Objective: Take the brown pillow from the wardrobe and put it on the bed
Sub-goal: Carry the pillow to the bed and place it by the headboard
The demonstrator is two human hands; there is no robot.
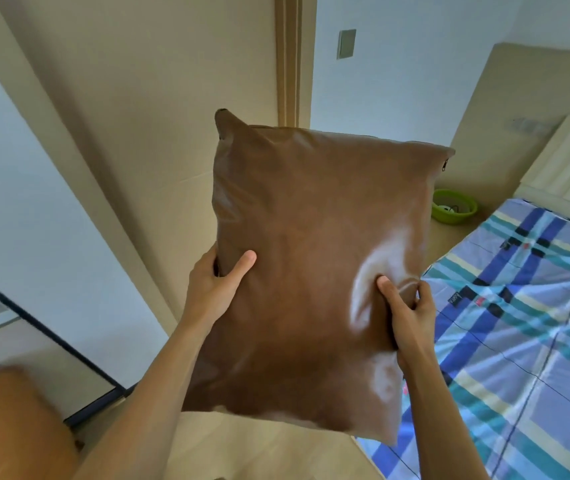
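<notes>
Two hands grip the brown leather-look rectangular pillow [311,271] upright in mid-air: left hand [216,289] on its left edge, right hand [406,313] on its right. The blue plaid-sheeted bed [518,323] lies rightward, nearer the right hand.

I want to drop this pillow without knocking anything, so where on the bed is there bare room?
The plaid bedspread lies bare from its near corner to the cream headboard, so the brown pillow fits anywhere there. Only the ledge past the bed's far edge is taken, by a green bowl.
</notes>
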